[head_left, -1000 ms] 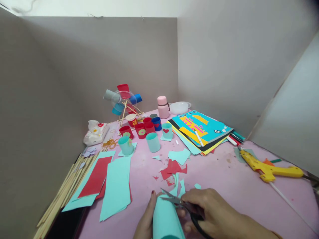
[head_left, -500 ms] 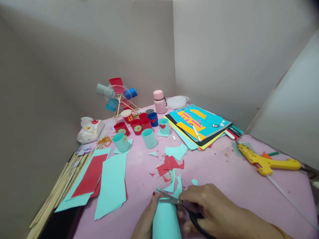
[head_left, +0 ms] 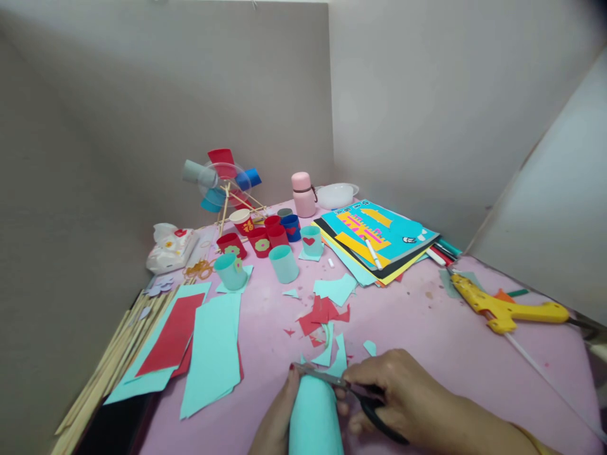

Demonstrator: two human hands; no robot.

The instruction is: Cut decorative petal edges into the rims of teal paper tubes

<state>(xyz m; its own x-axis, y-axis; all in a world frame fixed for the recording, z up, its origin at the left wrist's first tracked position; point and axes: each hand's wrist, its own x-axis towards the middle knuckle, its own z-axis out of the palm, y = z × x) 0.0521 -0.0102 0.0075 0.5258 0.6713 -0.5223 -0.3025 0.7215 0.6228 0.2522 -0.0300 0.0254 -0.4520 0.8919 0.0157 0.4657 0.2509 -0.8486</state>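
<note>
My left hand [head_left: 279,414] grips a mint-green sheet of paper [head_left: 315,417], bent into a rounded shape, at the bottom of the view. Its thumb lies along the left edge and its fingertips show at the right edge. My right hand [head_left: 396,398] has its fingers in the black handles of a pair of scissors [head_left: 327,378]. The blades lie closed across the paper's far edge, their tip beside my left thumb. Just beyond are mint-green offcuts [head_left: 340,357] and red paper scraps [head_left: 322,314].
Mint and red paper strips [head_left: 213,354] lie at left beside wooden sticks [head_left: 95,373]. Several paper cups [head_left: 284,264] stand mid-table, before a stick-and-cup wheel [head_left: 226,183] and a pink bottle [head_left: 304,196]. A yellow glue gun [head_left: 507,311] and a paper stack [head_left: 379,237] are at right.
The scissor blades, apart half a second ago, have come together across the paper's far edge. Both hands stay in nearly the same place.
</note>
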